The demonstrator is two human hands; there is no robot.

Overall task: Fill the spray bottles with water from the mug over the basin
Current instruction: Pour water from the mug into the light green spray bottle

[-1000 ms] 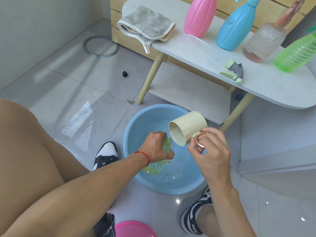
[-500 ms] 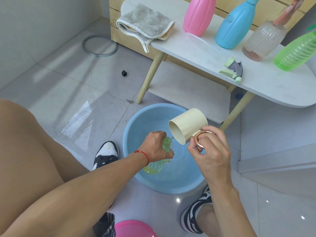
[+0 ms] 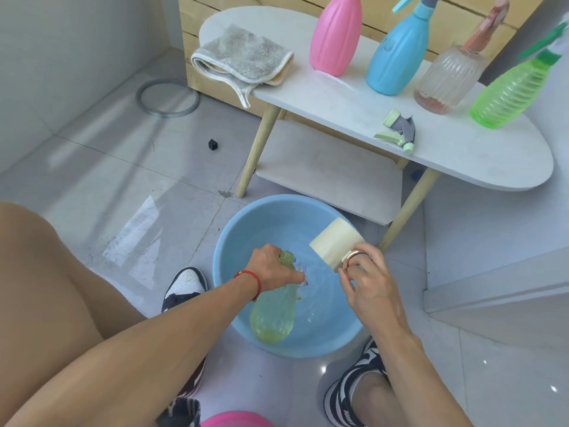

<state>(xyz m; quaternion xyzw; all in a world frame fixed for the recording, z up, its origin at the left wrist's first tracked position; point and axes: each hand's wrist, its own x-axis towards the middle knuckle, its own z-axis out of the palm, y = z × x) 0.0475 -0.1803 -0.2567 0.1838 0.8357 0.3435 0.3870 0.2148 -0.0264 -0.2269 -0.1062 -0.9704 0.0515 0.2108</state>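
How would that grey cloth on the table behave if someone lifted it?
The grey cloth would probably be floppy: it lies folded, one corner drooping over the table edge. It looks fluffy, so likely light and not slippery.

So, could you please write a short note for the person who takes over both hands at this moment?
Left hand: grips the neck of the pale green bottle, held tilted over the blue basin.
Right hand: holds the cream mug by its copper handle, tipped towards the bottle's mouth.
On the white table: pink bottle, blue bottle, clear bottle, bright green bottle, and a loose spray head.
Done: cannot tell how full any bottle is.
Left: finish pouring, screw the spray head on, check the others.
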